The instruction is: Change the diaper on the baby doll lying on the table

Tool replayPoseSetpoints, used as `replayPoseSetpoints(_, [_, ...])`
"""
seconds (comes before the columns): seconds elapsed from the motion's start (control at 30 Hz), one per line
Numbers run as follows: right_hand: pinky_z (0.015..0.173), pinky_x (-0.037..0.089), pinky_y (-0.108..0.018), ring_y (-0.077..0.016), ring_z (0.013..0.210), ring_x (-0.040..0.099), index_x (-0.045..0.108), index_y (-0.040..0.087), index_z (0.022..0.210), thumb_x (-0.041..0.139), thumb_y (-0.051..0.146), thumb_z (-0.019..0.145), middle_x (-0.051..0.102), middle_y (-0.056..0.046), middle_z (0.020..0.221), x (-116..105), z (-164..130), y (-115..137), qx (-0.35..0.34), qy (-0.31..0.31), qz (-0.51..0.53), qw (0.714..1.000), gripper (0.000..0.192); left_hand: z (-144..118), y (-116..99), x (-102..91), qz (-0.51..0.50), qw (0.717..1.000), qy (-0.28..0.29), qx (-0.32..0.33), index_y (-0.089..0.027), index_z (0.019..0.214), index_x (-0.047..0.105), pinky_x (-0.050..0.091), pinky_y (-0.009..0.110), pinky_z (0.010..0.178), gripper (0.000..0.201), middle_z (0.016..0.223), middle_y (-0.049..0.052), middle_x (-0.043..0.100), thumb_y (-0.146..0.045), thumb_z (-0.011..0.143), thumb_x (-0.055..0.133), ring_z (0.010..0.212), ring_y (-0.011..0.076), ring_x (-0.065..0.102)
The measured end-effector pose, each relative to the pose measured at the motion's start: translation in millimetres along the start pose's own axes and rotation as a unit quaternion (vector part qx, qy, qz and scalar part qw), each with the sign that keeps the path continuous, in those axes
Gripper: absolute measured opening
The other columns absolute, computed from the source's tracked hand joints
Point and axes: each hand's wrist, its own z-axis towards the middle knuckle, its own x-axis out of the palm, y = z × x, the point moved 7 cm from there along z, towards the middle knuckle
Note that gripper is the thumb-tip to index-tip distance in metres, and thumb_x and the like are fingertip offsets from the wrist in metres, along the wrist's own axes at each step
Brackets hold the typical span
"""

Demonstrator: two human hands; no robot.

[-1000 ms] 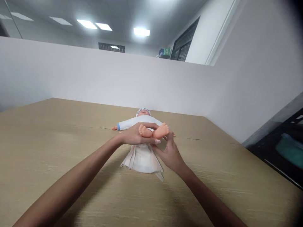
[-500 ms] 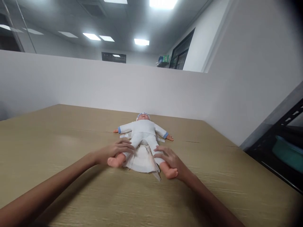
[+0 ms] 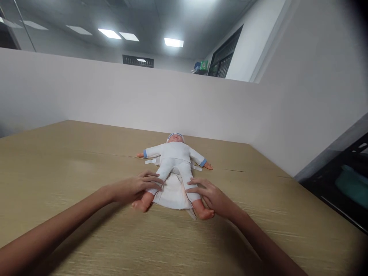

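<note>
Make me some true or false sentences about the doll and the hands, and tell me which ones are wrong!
1. The doll is on the table. True.
2. The doll is lying on its tummy. False: it is lying on its back.
3. The left hand is on one leg of the doll, and the right hand is on the other. True.
4. The doll's sleeves end in red. False: the cuffs are blue.
5. A white diaper shows between the doll's legs. True.
6. The doll is wearing shoes. False: its feet are bare.
</note>
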Motion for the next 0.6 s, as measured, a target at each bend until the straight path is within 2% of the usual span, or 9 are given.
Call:
replayPoseSetpoints(0.1, [0.117, 0.054, -0.043, -0.0217, 0.139, 0.064, 0.076, 0.029, 0.130, 0.039, 0.005, 0.102, 0.068, -0.008, 0.147, -9, 4, 6, 0.047, 0.012, 0.055, 0.997, 0.052, 5, -11, -4.5, -0.024, 0.999, -0.014, -0.046, -0.034, 0.139, 0.064, 0.046, 0.048, 0.117, 0.043, 0.150, 0.003, 0.064, -0.017, 0.103, 0.049, 0.142, 0.0314, 0.048])
replayPoseSetpoints(0.17, [0.117, 0.054, -0.047, -0.0262, 0.140, 0.063, 0.071, 0.028, 0.141, 0.049, 0.023, 0.108, 0.066, -0.011, 0.149, -8, 6, 18, 0.087, 0.019, 0.034, 0.995, 0.040, 10, -19, -4.4, -0.022, 0.996, -0.036, -0.082, -0.030, 0.132, 0.064, 0.049, 0.048, 0.110, 0.030, 0.139, 0.006, 0.067, -0.031, 0.103, 0.057, 0.134, 0.0338, 0.051])
replayPoseSetpoints(0.2, [0.117, 0.053, -0.052, -0.0302, 0.141, 0.061, 0.066, 0.028, 0.147, 0.058, 0.035, 0.107, 0.064, -0.013, 0.152, -4, 6, 25, 0.100, 0.022, 0.009, 0.995, 0.042, 12, -22, -2.6, -0.011, 0.994, -0.045, -0.098, -0.028, 0.130, 0.062, 0.049, 0.049, 0.108, 0.033, 0.135, 0.008, 0.067, -0.042, 0.101, 0.063, 0.130, 0.0356, 0.051])
replayPoseSetpoints(0.27, [0.117, 0.051, -0.059, -0.0384, 0.146, 0.055, 0.057, 0.027, 0.157, 0.074, 0.052, 0.096, 0.059, -0.017, 0.157, 8, 4, 40, 0.113, 0.023, -0.046, 0.992, 0.067, 16, -27, 3.6, 0.024, 0.991, -0.058, -0.117, -0.024, 0.127, 0.059, 0.048, 0.052, 0.105, 0.052, 0.131, 0.010, 0.065, -0.060, 0.092, 0.073, 0.126, 0.0386, 0.050])
replayPoseSetpoints(0.33, [0.118, 0.050, -0.061, -0.0414, 0.149, 0.051, 0.053, 0.025, 0.161, 0.079, 0.046, 0.093, 0.058, -0.019, 0.158, 22, 3, 50, 0.117, 0.014, -0.088, 0.989, 0.075, 20, -29, 10.8, 0.059, 0.988, -0.067, -0.128, -0.022, 0.123, 0.057, 0.046, 0.054, 0.106, 0.059, 0.129, 0.011, 0.064, -0.062, 0.086, 0.078, 0.124, 0.0395, 0.049])
replayPoseSetpoints(0.43, [0.115, 0.053, -0.055, -0.0371, 0.145, 0.056, 0.058, 0.023, 0.156, 0.064, 0.015, 0.097, 0.064, -0.018, 0.149, 34, 3, 49, 0.139, -0.007, -0.126, 0.982, 0.060, 23, -29, 17.5, 0.089, 0.982, -0.082, -0.143, -0.021, 0.118, 0.055, 0.045, 0.054, 0.107, 0.051, 0.126, 0.011, 0.064, -0.046, 0.082, 0.080, 0.125, 0.0387, 0.048])
replayPoseSetpoints(0.53, [0.104, 0.058, -0.046, -0.0319, 0.127, 0.067, 0.071, 0.024, 0.138, 0.053, 0.008, 0.099, 0.072, -0.014, 0.134, 29, 9, 38, 0.173, -0.025, -0.112, 0.978, 0.047, 24, -28, 17.5, 0.096, 0.977, -0.098, -0.161, -0.022, 0.113, 0.054, 0.045, 0.052, 0.106, 0.043, 0.123, 0.009, 0.065, -0.032, 0.078, 0.078, 0.126, 0.0381, 0.047])
replayPoseSetpoints(0.6, [0.094, 0.058, -0.042, -0.0290, 0.110, 0.071, 0.074, 0.025, 0.126, 0.049, 0.009, 0.100, 0.076, -0.010, 0.119, 20, 15, 27, 0.195, -0.041, -0.077, 0.977, 0.039, 24, -26, 14.5, 0.078, 0.976, -0.107, -0.172, -0.024, 0.110, 0.055, 0.045, 0.051, 0.104, 0.032, 0.120, 0.008, 0.066, -0.028, 0.083, 0.072, 0.123, 0.0362, 0.049])
